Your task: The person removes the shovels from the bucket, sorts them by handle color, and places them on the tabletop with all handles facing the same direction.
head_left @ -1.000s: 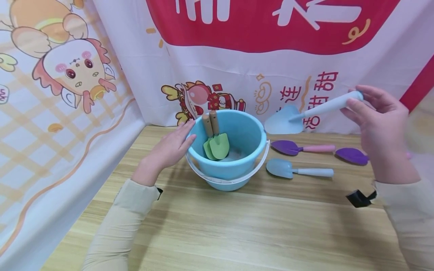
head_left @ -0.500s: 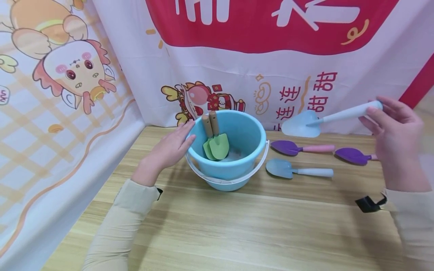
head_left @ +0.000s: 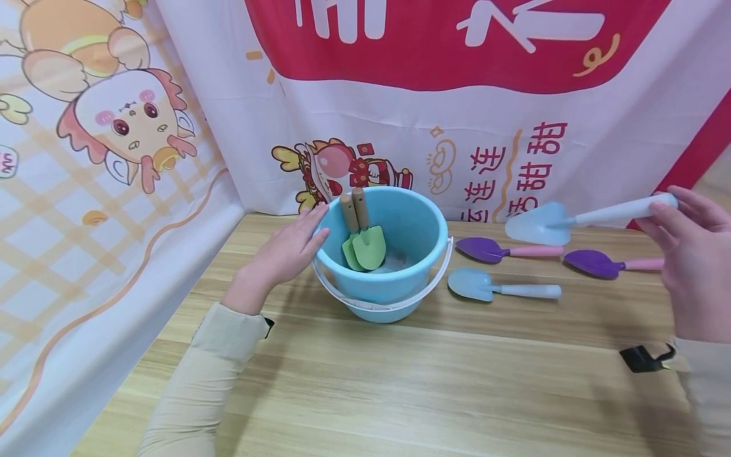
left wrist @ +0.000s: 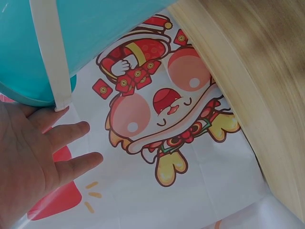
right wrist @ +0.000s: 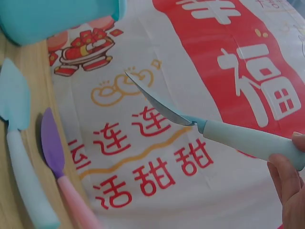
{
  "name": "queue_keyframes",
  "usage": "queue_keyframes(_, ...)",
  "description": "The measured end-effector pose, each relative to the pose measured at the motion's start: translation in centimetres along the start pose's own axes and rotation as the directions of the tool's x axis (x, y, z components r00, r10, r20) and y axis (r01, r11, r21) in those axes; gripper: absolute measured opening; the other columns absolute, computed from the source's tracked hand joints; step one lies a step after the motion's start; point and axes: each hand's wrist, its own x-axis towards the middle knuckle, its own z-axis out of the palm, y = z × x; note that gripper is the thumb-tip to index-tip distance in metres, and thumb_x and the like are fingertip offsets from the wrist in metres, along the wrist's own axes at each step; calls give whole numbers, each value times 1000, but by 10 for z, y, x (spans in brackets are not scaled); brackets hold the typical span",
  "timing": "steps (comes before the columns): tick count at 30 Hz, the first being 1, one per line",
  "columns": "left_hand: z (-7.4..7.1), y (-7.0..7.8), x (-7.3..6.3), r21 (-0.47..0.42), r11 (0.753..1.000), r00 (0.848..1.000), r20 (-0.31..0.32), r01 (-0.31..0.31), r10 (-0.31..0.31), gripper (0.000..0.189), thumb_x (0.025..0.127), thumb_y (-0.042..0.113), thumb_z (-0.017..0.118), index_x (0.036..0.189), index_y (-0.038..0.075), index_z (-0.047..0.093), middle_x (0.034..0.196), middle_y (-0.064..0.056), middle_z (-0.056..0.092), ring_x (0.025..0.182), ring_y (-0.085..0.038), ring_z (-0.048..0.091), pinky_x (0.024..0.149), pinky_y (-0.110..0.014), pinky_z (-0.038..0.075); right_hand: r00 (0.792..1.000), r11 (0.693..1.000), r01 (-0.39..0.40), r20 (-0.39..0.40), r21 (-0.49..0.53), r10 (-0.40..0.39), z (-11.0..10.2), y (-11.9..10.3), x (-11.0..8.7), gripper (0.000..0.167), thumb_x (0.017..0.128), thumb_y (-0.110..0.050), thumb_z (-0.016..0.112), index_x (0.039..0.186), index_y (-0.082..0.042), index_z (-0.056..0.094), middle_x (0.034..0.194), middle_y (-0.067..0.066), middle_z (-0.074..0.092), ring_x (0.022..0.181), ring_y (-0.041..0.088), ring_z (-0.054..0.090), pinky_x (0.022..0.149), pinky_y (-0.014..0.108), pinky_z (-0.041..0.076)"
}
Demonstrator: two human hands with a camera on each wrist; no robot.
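My left hand [head_left: 288,247] rests with straight fingers against the left rim of a light blue bucket [head_left: 388,289]; the left wrist view shows its fingers [left wrist: 71,131] spread beside the white bucket handle [left wrist: 50,52]. Two green trowels [head_left: 370,246] with brown handles lean inside the bucket. My right hand [head_left: 693,254] pinches the handle end of a light blue trowel [head_left: 548,225], held in the air with its blade to the left. Below that blade lie two purple trowels [head_left: 482,249] with pink handles. Another light blue trowel [head_left: 471,284] lies nearer to me.
The wooden table [head_left: 400,387] meets a white and red printed cloth [head_left: 354,108] hung along its back. Another printed cloth [head_left: 114,209] covers the left side.
My right hand has moved right and down with the light blue trowel, uncovering the handle of the right purple trowel. My left hand stays at the bucket rim.
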Motion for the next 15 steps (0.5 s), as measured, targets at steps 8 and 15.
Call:
queue_keyframes(8,0,0,1,-3,1000,1000,-7,-8,8,70,109,54,26,166,13,19,170,-8,19,156,-34,13,121,-60,19,998,996,67,-21,60,-66,-23,4,10,31,92,13,67,122,7,68,103,12,68,90,18,74,75,26,59)
queue_keyframes(15,0,0,0,-2,1000,1000,2,-2,2,70,109,54,26,166,13,18,170,-8,19,156,-34,12,121,-59,19,995,990,102,-21,94,-101,-54,4,21,20,96,15,59,111,6,68,96,11,65,81,16,75,74,25,59)
